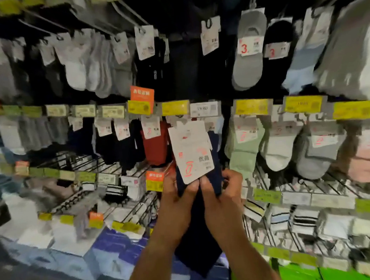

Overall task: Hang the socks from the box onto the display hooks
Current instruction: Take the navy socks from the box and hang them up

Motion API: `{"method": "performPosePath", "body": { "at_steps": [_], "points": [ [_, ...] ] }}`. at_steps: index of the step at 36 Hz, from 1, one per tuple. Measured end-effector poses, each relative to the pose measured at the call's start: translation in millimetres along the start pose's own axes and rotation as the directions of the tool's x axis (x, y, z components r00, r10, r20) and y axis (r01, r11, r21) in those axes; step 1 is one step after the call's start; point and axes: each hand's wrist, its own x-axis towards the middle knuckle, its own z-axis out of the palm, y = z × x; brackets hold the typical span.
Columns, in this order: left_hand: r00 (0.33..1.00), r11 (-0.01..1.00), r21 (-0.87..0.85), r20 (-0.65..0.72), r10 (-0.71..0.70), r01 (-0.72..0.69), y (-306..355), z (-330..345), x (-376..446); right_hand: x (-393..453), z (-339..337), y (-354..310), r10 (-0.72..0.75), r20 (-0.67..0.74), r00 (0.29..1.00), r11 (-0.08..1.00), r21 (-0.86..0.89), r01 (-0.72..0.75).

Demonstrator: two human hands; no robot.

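At the middle tier of the sock wall, below the price rail — figure legend:

Navy socks [197, 221]: held upright in front of the display, dark body hanging down between the forearms; raised toward the row, apparently so the card top can meet a hook.

Header card [190, 150]: white, red print, tilted slightly, topmost part level with the tags of the neighbouring pairs; hanging hole not discernible through blur.

Left hand [179, 196]: fingers curled, pinching the sock's left edge just under the card; likely steadying the pair.

Right hand [220, 189]: fingers curled, pinching the right edge beside the left hand; thumbs close together at the card's lower border, probably to aim it squarely.

Target hook: hidden behind the card; cannot tell whether engaged.

Red socks [156, 146]: hung just left of the card, partly overlapped by it.

Green socks [241, 149]: hung to the right, apart from the card.

Yellow price labels [174, 108]: along the rail above the row.

Grey liner socks [248, 56]: on the upper tier, well above.

Box: not identifiable with certainty; blue and white packs low in view.
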Motion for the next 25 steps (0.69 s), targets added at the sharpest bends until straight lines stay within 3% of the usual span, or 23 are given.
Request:
{"method": "performPosePath", "body": {
  "at_steps": [3, 8, 14, 17, 21, 25],
  "points": [
    [0.998, 0.997, -0.065, 0.051, -0.026, 0.03, -6.3, -16.1, 21.0, 3.7, 22.1, -1.4, -0.06, -0.06, 0.996, 0.995, -0.084, 0.055],
    [0.997, 0.987, -0.144, 0.056, -0.059, 0.067, -5.1, -33.5, 49.4, 24.5, 50.8, -7.7, -0.104, -0.039, 0.994, 0.987, -0.129, 0.098],
    [0.997, 0.995, -0.081, 0.038, -0.062, 0.065, 9.2, -61.9, 80.8, 32.5, 81.5, -24.1, -0.093, -0.059, 0.994, 0.993, 0.064, 0.097],
    [0.999, 1.0, 0.008, 0.027, 0.029, -0.029, 3.4, -76.1, 96.7, 35.0, 99.6, -33.2, -0.063, -0.075, 0.995, 0.992, 0.109, 0.071],
    [0.998, 0.973, -0.224, 0.0, 0.06, -0.059, 2.4, -95.1, 116.0, 32.8, 129.7, -46.9, -0.061, -0.028, 0.998, 0.975, 0.211, 0.066],
    [0.996, 0.97, -0.244, 0.076, 0.036, -0.016, -0.8, -120.4, 136.1, 30.4, 158.2, -59.7, -0.052, -0.077, 0.996, 0.978, 0.199, 0.066]
  ]
}}
